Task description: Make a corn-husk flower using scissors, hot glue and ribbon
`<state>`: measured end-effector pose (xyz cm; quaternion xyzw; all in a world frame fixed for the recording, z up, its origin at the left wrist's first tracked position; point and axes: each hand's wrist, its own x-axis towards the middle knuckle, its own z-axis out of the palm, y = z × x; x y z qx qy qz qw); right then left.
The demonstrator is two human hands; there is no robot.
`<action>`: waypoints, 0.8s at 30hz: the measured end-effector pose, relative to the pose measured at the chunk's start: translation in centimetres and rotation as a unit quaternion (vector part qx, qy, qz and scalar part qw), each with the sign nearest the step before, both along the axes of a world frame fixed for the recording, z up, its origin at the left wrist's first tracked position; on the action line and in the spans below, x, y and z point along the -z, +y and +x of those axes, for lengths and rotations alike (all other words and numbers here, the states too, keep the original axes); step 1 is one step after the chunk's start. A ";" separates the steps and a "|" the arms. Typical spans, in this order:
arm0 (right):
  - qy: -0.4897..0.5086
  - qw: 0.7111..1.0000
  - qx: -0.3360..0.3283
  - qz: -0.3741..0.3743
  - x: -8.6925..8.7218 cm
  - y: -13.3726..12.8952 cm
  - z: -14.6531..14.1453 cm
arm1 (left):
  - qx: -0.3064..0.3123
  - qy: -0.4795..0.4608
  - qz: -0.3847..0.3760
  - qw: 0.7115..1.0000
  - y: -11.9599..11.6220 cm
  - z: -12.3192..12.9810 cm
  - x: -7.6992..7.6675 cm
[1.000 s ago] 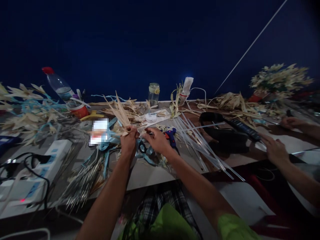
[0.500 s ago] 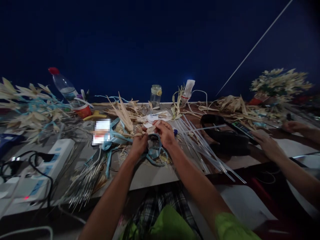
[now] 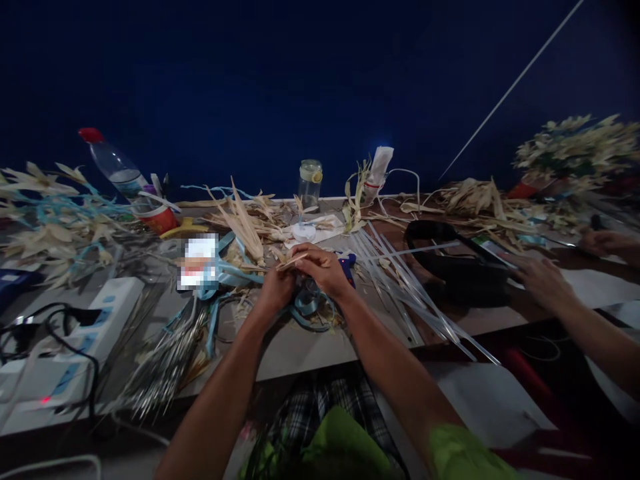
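Observation:
Close together over the middle of the table, my left hand (image 3: 278, 288) and my right hand (image 3: 323, 268) are both closed on a thin strip of dried corn husk (image 3: 292, 261). The strip slants up between the fingertips; its lower end is hidden in my left hand. Below the hands lies a coil of light blue ribbon (image 3: 307, 303) among husk scraps. More blue ribbon (image 3: 240, 275) trails to the left. Behind the hands are a pointed bundle of dried husks (image 3: 245, 230) and a round white piece (image 3: 303, 232) on white paper.
Wire stems (image 3: 167, 363) and a power strip (image 3: 95, 340) lie at left, a tilted bottle (image 3: 117, 167) behind. Clear plastic sticks (image 3: 410, 287) and a black strap-like item (image 3: 455, 267) are at right. A co-worker's hand (image 3: 540, 280) touches a phone (image 3: 495, 253). A jar (image 3: 310, 183) stands at the back.
My hands have drawn closer together, and the husk strip now shows as a narrow slanted piece between them. The view has shifted slightly. The co-worker's hand stays at the phone.

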<state>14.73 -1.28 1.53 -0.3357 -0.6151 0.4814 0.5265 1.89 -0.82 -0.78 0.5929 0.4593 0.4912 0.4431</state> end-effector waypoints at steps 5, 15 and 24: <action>0.004 0.999 0.037 -0.006 0.1 0.1 0.2 | 0.035 -0.065 0.007 0.997 -0.5 0.3 -0.6; 0.132 0.988 0.063 -0.048 0.0 0.5 1.1 | 0.082 -0.260 -0.147 0.951 -0.8 -0.3 -1.3; 0.128 0.985 0.105 -0.053 -0.5 0.3 1.3 | 0.092 -0.304 -0.127 0.940 -0.5 -0.7 -1.2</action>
